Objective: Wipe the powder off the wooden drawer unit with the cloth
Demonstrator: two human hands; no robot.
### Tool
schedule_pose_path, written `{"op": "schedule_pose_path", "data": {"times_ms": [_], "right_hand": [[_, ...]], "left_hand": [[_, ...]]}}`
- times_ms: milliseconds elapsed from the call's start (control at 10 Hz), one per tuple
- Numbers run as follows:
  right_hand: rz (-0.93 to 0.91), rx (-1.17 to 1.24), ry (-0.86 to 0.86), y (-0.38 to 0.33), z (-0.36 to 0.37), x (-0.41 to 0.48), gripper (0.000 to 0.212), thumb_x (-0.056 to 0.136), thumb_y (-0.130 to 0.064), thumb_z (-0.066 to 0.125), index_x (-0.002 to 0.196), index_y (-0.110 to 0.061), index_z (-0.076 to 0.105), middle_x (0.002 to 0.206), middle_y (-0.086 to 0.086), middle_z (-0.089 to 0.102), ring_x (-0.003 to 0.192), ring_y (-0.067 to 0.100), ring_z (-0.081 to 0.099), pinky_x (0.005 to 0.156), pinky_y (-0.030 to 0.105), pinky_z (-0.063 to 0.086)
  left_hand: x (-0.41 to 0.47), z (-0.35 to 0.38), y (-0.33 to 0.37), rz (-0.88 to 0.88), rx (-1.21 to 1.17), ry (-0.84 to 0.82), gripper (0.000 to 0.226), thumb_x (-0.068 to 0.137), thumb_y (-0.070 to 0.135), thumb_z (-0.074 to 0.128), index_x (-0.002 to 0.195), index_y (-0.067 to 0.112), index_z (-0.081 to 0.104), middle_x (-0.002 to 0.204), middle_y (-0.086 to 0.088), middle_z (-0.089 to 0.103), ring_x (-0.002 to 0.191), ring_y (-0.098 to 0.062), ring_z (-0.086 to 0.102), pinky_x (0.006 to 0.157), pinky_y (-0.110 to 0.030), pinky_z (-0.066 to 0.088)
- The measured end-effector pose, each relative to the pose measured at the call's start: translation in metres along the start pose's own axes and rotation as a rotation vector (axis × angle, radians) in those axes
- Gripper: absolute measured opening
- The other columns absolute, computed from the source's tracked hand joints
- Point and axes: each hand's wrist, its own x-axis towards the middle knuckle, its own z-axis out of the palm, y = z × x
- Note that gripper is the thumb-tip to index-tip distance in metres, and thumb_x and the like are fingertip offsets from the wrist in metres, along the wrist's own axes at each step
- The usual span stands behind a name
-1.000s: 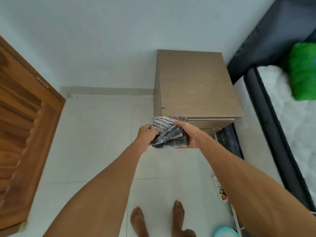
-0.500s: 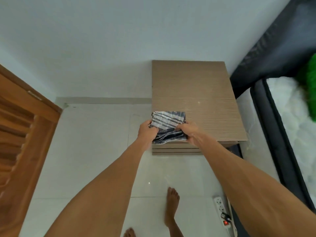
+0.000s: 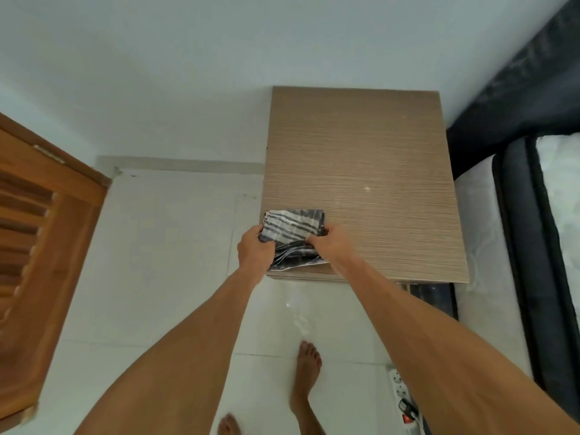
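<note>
The wooden drawer unit (image 3: 361, 171) stands against the white wall, seen from above, with faint pale powder specks near its middle right. A folded grey and white striped cloth (image 3: 293, 229) lies over the unit's front left corner. My left hand (image 3: 255, 251) grips the cloth's left side and my right hand (image 3: 331, 243) grips its right side. Part of the cloth bunches between my hands and hangs over the front edge.
A wooden louvred door (image 3: 40, 246) is on the left. A dark bed frame with a white mattress (image 3: 558, 221) stands to the right of the unit. A power strip (image 3: 403, 395) lies on the white tiled floor near my bare feet (image 3: 306, 372).
I have stepped closer to the unit, and both hands have carried the cloth from in front of the drawers up onto the top's front left corner.
</note>
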Motion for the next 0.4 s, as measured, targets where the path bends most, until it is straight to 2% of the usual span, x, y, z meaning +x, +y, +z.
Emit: {"op": "schedule_pose_path", "data": {"times_ms": [200, 300, 400], "right_hand": [[-0.083, -0.063, 0.003, 0.002, -0.006, -0.009, 0.027, 0.084, -0.027, 0.069, 0.108, -0.014, 0.069, 0.096, 0.002, 0.073, 0.087, 0.022, 0.069, 0.083, 0.04, 0.057], [-0.073, 0.0, 0.01, 0.007, -0.012, -0.02, 0.018, 0.09, -0.034, 0.066, 0.098, -0.018, 0.067, 0.084, -0.001, 0.071, 0.075, 0.018, 0.066, 0.069, 0.036, 0.056], [0.002, 0.201, 0.093, 0.022, -0.021, -0.044, 0.016, 0.097, -0.032, 0.056, 0.093, -0.017, 0.063, 0.086, 0.001, 0.068, 0.081, 0.02, 0.065, 0.08, 0.046, 0.056]], "left_hand": [[-0.002, -0.003, 0.003, -0.027, 0.033, -0.022, 0.038, 0.087, 0.009, 0.064, 0.124, 0.015, 0.058, 0.107, -0.008, 0.065, 0.085, -0.02, 0.058, 0.069, -0.027, 0.045], [-0.005, -0.012, 0.002, -0.027, -0.003, -0.062, 0.043, 0.086, 0.011, 0.066, 0.128, 0.014, 0.054, 0.112, -0.009, 0.065, 0.089, -0.021, 0.061, 0.066, -0.026, 0.046], [-0.02, -0.029, -0.007, -0.029, -0.02, -0.071, 0.054, 0.087, 0.011, 0.065, 0.138, 0.014, 0.046, 0.132, -0.012, 0.055, 0.11, -0.025, 0.057, 0.073, -0.024, 0.045]]}}
